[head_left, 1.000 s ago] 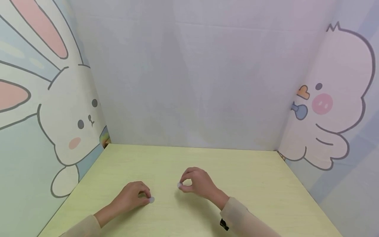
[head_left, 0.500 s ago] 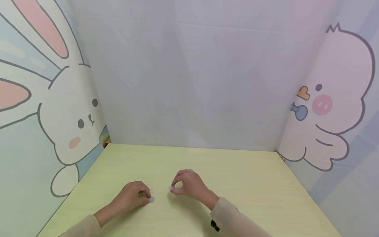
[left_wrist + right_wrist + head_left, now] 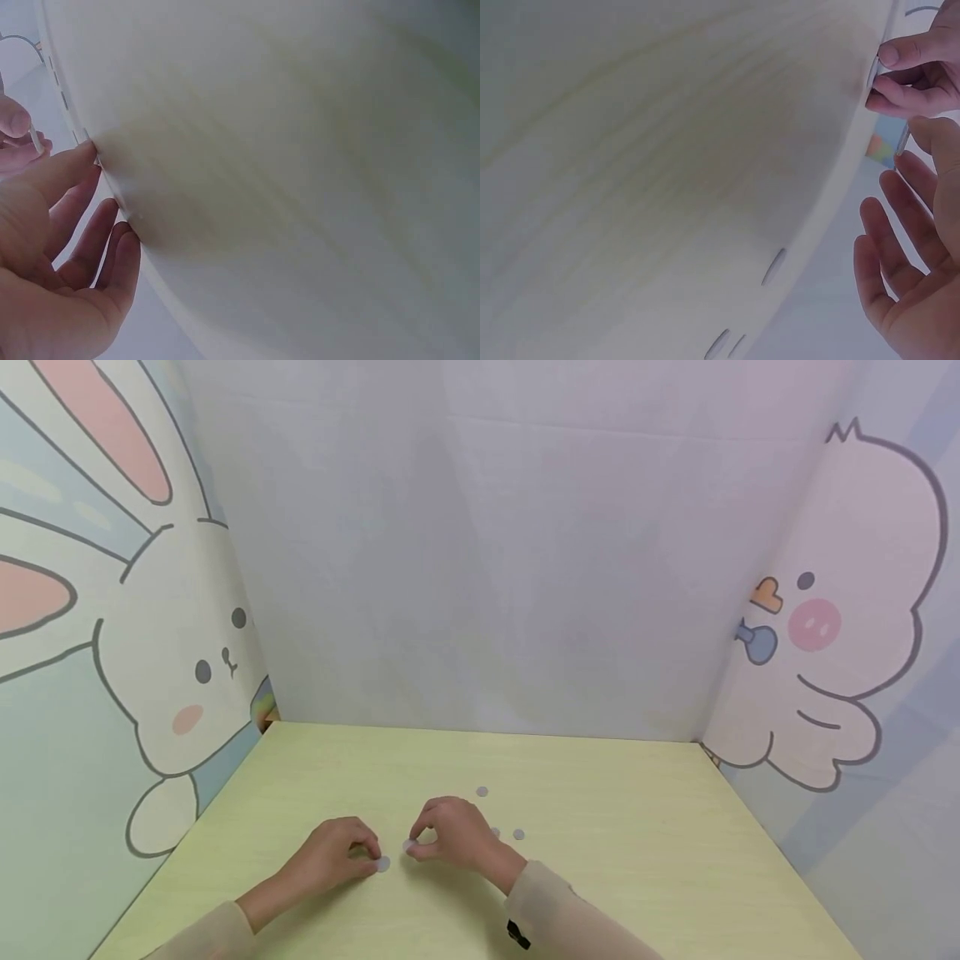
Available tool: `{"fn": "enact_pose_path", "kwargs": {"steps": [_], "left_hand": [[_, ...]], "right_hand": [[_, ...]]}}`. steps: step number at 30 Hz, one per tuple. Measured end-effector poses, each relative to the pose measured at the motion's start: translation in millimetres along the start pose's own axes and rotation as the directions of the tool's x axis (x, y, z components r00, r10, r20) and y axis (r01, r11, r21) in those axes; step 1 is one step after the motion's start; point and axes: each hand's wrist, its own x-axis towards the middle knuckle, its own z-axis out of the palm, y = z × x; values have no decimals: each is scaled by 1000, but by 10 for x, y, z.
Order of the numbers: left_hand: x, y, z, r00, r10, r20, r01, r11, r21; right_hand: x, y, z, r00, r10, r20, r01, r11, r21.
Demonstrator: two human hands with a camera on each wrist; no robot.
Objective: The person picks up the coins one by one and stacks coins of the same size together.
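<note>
On the table, the thumb and forefinger of my left hand (image 3: 330, 856) pinch a small silvery coin (image 3: 383, 864); the left wrist view shows the same hand (image 3: 67, 262) with fingertips down at the surface. Just to its right, my right hand (image 3: 457, 835) pinches a second coin (image 3: 409, 846) between thumb and forefinger. In the right wrist view this coin (image 3: 903, 139) is held on edge, apart from the tabletop, and close to the left hand (image 3: 922, 67). The right hand's other fingers (image 3: 877, 255) are spread loosely.
Three loose coins lie on the pale yellow table (image 3: 615, 810): one farther back (image 3: 482, 792), one coin (image 3: 495, 832) partly behind the right wrist, and another coin (image 3: 519, 834) beside it. Cloth walls with a rabbit (image 3: 180, 668) and a chick (image 3: 847, 593) enclose the table.
My right hand has moved left and slightly nearer with its coin, closing on the left hand. The loose coins behind it have come into sight. My left hand has stayed in place.
</note>
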Motion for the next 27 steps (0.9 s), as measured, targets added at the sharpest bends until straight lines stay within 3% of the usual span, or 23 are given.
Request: {"fn": "enact_pose_path", "kwargs": {"steps": [8, 17, 27], "left_hand": [[1, -5, 0, 1000, 10, -2, -10, 1000, 10], [3, 0, -5, 999, 32, 1, -32, 999, -3], [-3, 22, -18, 999, 48, -6, -48, 999, 3]], "right_hand": [[79, -75, 78, 999, 21, 41, -20, 999, -29], [149, -155, 149, 997, -8, 81, 14, 998, -69], [189, -190, 242, 995, 13, 102, -8, 999, -45]]}}
